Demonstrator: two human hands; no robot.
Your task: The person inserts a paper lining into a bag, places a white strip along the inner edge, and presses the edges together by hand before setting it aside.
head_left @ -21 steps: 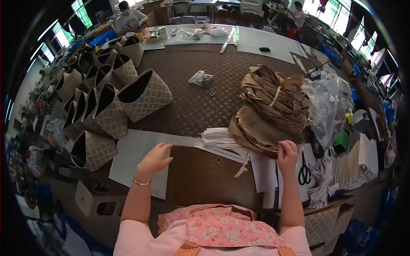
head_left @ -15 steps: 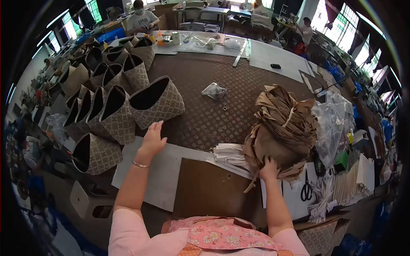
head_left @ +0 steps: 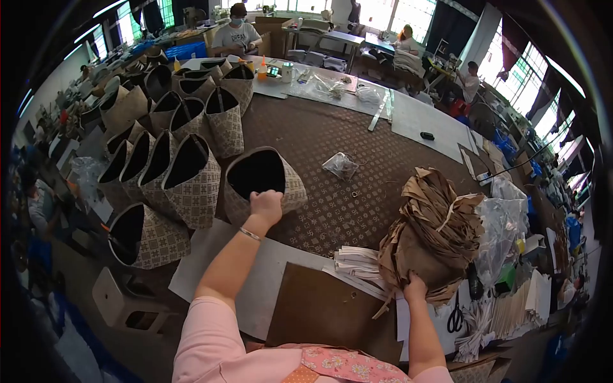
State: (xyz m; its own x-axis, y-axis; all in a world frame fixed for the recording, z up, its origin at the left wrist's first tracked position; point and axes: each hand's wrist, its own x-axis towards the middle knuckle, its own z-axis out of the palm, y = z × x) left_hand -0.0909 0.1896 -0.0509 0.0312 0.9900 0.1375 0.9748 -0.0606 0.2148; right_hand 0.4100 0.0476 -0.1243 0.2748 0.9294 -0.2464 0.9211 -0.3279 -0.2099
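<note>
Now, left hand (head_left: 266,204) gripping patterned beige bag (head_left: 288,186), dark open mouth

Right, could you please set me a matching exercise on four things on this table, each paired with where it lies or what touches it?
Things:
1 patterned bag
2 brown paper bundle
3 scissors
4 clear plastic packet

Places:
A lies alone in the middle of the table, no hand on it
B held at its rim by the left hand
C lies flat, just right of the right hand
D touched at its near edge by the right hand

Pairs: 1-B, 2-D, 3-C, 4-A
</note>
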